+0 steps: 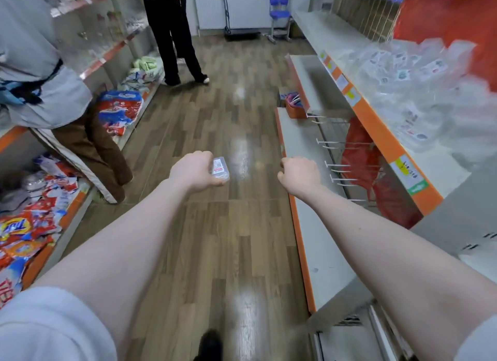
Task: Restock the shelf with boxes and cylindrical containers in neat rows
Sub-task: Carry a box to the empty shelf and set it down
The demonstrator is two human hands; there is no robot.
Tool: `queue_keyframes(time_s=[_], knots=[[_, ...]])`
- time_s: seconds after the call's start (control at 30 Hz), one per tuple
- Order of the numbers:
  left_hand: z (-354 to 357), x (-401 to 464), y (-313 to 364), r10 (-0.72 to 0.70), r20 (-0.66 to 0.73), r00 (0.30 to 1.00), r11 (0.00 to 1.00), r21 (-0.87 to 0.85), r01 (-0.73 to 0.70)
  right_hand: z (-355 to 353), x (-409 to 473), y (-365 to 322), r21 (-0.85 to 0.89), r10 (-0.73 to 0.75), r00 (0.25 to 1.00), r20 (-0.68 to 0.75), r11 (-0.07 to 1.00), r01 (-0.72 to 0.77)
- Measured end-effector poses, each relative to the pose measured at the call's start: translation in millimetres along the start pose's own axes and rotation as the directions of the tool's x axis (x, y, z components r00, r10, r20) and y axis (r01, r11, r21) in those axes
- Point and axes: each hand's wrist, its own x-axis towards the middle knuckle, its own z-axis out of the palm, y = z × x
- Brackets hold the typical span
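Both hands are reaching out over the wooden floor (215, 118) of a shop aisle: the left hand (195, 171) is gripping a small clear plastic box (220, 168) with a red-and-white label, fingers curled round it, holding it in the air above the floor, well apart from any shelf; the right hand (298, 175) is curling into a fist and carrying nothing. Beside the right arm, a grey lower shelf (309, 226) with an orange edge is running along the aisle, and above it an upper shelf (398, 145) is bearing a heap of clear plastic packets (419, 92). On the left, shelves are holding colourful bags (32, 221), and two people are standing there, one in brown trousers (91, 148), one in black trousers (172, 38) farther down
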Motion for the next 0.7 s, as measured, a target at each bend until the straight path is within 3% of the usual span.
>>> queue_keyframes(time_s=[0.4, 0.7], knots=[[19, 208, -25, 0.158, 0.056, 0.986, 0.987, 0.012, -0.159, 38, 177, 4, -0.037, 0.148, 0.988, 0.041, 0.988, -0.147], [-20, 391, -45, 0.271, 0.094, 0.958, 0.961, 0.022, -0.274, 27, 333, 3, -0.029, 0.261, 0.963, 0.059, 0.965, -0.26]])
